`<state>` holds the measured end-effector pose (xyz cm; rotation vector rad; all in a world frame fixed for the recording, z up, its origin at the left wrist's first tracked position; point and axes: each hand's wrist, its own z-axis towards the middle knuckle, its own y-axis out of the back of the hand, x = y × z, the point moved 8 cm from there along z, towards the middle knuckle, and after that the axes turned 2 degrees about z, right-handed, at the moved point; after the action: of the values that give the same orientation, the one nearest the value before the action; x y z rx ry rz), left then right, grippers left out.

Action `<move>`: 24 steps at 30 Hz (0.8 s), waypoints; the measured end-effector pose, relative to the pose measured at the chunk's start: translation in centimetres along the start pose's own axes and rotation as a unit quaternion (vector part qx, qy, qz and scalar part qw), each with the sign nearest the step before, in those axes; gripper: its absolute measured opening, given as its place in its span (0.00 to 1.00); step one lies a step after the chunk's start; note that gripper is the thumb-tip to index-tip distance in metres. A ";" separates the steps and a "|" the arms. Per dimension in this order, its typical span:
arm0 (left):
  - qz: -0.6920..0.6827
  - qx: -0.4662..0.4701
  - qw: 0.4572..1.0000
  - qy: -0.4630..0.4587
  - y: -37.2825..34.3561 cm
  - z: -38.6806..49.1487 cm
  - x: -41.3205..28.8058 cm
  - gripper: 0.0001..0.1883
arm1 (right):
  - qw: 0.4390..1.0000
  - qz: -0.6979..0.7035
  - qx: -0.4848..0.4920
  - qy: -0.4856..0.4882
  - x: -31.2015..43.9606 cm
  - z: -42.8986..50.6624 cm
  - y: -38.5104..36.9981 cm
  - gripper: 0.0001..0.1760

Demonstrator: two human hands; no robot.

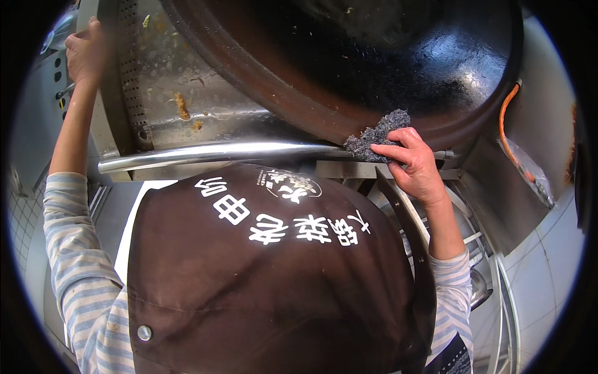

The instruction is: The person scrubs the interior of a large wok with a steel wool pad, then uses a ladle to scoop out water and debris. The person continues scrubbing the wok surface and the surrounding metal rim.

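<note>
A large dark wok [299,100] with a brownish rim and a wet, shiny inside fills the top of the view. My right hand [413,163] grips a grey steel-wool scouring pad [373,135] between thumb and fingers, at the wok's near rim. My left hand [86,53] is raised at the far upper left, by the metal edge of the stove [110,93]; its fingertips are blurred, and whether it holds that edge cannot be told. Food scraps [182,107] lie on the wet steel surface between the stove edge and the wok.
A polished steel rail [210,154] runs along the stove front, just before my brown apron [280,280], which bears writing. An orange hose [504,112] with its end in clear plastic hangs at the right. Metal racking [504,304] stands at the lower right.
</note>
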<state>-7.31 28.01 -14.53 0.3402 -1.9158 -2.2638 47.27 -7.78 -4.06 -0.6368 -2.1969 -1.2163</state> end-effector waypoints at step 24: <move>-0.095 -0.032 0.994 -0.041 2.5 -2.4 -2.1 0.33 | 0.983 -0.182 -0.013 -0.034 -12.6 22.9 -4.4 0.18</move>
<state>-4.76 25.89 -12.30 0.4446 -1.9206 -2.4900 48.53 8.18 -25.22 -0.2957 -2.4313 -1.4222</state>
